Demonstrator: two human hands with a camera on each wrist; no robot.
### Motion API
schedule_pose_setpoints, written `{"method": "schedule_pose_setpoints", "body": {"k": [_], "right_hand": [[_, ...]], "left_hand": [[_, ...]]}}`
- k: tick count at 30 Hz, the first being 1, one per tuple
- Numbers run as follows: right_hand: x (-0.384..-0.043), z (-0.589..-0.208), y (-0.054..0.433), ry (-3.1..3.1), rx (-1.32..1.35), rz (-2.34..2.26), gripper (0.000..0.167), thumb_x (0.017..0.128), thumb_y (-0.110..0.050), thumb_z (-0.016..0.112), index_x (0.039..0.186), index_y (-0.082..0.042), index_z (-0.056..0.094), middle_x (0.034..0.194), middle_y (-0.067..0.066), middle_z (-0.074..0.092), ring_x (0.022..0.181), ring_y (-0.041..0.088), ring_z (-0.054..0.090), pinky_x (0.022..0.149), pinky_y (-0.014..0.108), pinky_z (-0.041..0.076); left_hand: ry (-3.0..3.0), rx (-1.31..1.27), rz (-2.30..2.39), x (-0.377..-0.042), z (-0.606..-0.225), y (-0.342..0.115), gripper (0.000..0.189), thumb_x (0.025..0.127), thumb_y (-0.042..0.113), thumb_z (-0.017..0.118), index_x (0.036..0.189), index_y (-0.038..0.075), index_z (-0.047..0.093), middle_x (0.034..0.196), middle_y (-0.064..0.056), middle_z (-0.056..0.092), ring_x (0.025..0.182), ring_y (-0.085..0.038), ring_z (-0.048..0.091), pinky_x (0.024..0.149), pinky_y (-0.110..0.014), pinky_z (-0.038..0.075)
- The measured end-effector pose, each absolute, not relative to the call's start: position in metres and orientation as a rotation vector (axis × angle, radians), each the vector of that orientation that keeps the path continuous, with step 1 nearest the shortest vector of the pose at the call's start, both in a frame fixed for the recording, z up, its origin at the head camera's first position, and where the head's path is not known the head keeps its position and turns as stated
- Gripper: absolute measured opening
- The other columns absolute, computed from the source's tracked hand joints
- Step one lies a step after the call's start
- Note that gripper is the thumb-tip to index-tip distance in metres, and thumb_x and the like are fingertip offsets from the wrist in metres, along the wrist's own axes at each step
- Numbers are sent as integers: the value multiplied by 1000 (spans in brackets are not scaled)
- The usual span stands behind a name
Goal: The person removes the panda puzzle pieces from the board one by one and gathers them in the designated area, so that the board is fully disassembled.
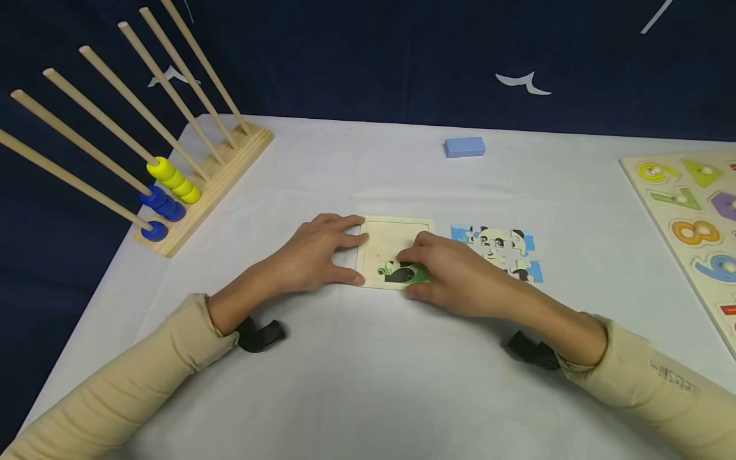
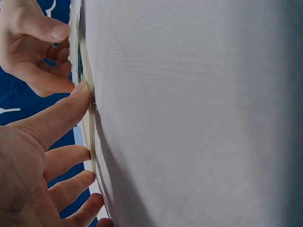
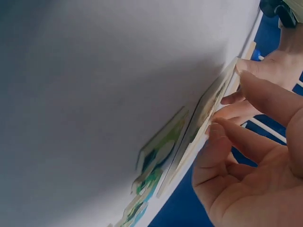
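A shallow wooden puzzle tray (image 1: 397,236) lies on the white cloth. Panda-and-grass pieces (image 1: 400,275) fill part of its lower side, while the upper part shows bare wood. My left hand (image 1: 324,252) touches the tray's left edge, thumb and fingers spread; the left wrist view shows the thumb (image 2: 71,106) against the rim. My right hand (image 1: 451,271) reaches over the tray's lower right, index fingertip on the panda pieces and thumb at the near edge. It partly covers the pieces. Loose panda puzzle pieces (image 1: 491,237) lie just right of the tray, partly behind the right hand.
Back left stands a wooden peg rack (image 1: 209,198) with blue and yellow beads. A blue block (image 1: 464,147) lies near the far edge. At the right is a number-and-shape board (image 1: 661,211). Black wrist straps (image 1: 261,335) hang under both wrists.
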State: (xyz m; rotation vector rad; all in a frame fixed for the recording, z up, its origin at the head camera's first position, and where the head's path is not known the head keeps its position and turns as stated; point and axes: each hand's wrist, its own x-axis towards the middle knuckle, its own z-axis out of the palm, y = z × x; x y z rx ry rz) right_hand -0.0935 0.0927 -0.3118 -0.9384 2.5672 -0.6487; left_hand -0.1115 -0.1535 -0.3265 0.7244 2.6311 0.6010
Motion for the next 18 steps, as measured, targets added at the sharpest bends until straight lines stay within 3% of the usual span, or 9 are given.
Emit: {"method": "schedule_pose_setpoints", "body": {"k": [12, 18], "right_hand": [[-97, -313, 90, 2544, -898, -615, 38, 84, -9, 77, 120, -1, 68, 100, 5, 58, 78, 18, 50, 70, 33, 42], [-96, -315, 89, 2560, -878, -678, 31, 82, -2, 77, 109, -8, 62, 89, 2, 54, 78, 18, 49, 71, 34, 42]], "left_hand": [[2627, 729, 596, -111, -326, -152, 71, 80, 38, 82, 140, 9, 56, 155, -7, 37, 140, -32, 30, 109, -56, 25], [2628, 724, 592, -111, -326, -152, 71, 80, 38, 82, 140, 10, 56, 155, -7, 37, 140, -31, 30, 109, -56, 26]]}}
